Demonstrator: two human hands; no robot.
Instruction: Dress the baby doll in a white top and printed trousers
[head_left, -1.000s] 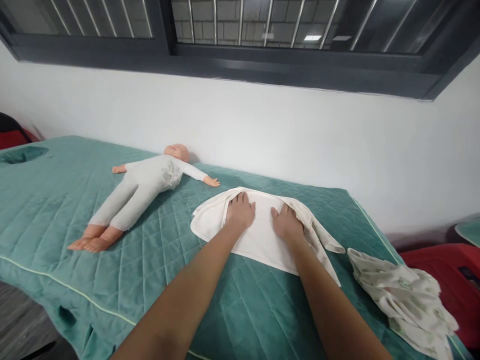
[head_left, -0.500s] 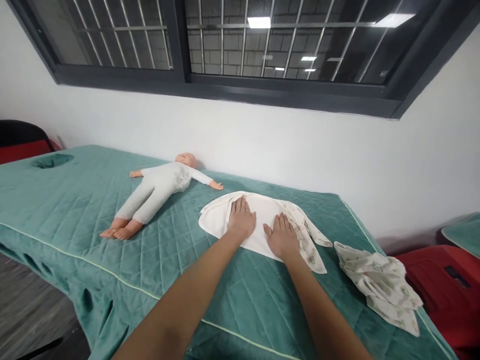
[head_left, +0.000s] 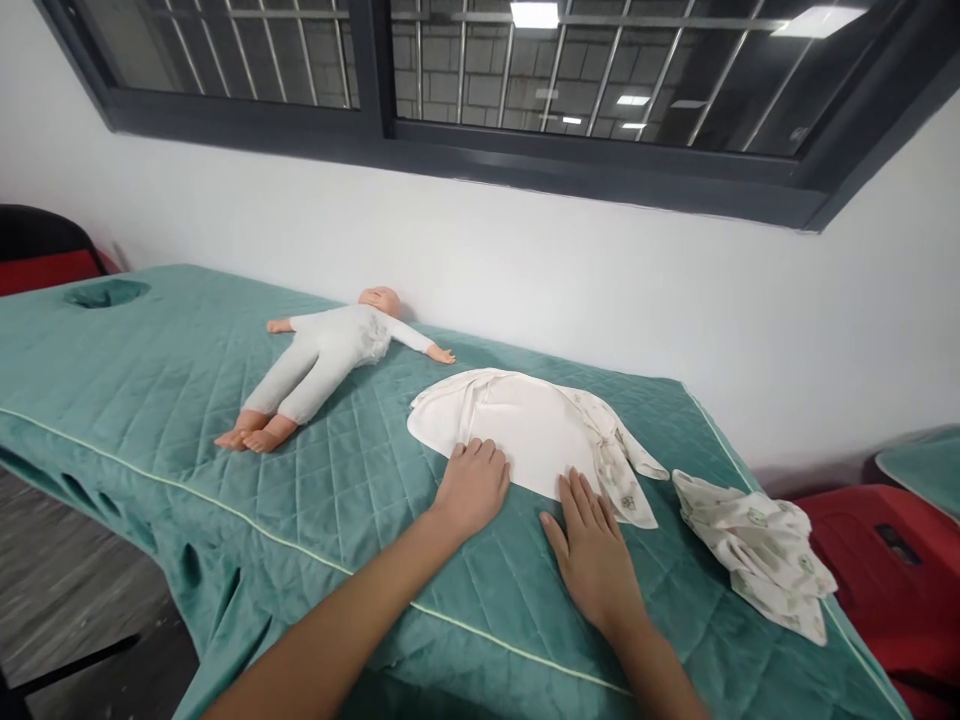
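- Grip: the left hand (head_left: 472, 487) lies open and flat, palm down, with nothing clasped. Its fingertips touch the near edge of the cream garment (head_left: 525, 428).
- The right hand (head_left: 594, 548) is likewise spread flat and holds nothing. Its palm is on the green quilted cover (head_left: 225, 450) and its fingertips are at the garment's near-right edge (touching or just short, I cannot tell).
- Garment position: it is spread on the cover at mid-scene, just beyond both hands. A printed flap trails off its right side.
- Surroundings: a doll (head_left: 330, 352) lies on its back to the far left, well apart. A crumpled printed cloth (head_left: 757, 548) lies to the right, near the cover's edge and clear of the garment.
- Judgement: the work looks like flattening the garment. Flat palms, light even pressure and strokes from the middle outward should suit it, so the cloth does not drag and bunch on the quilt.
- Risk: fingertips catching the near hem could tuck it under.
- The far-left edge shows a rolled fold and probably needs separate smoothing.
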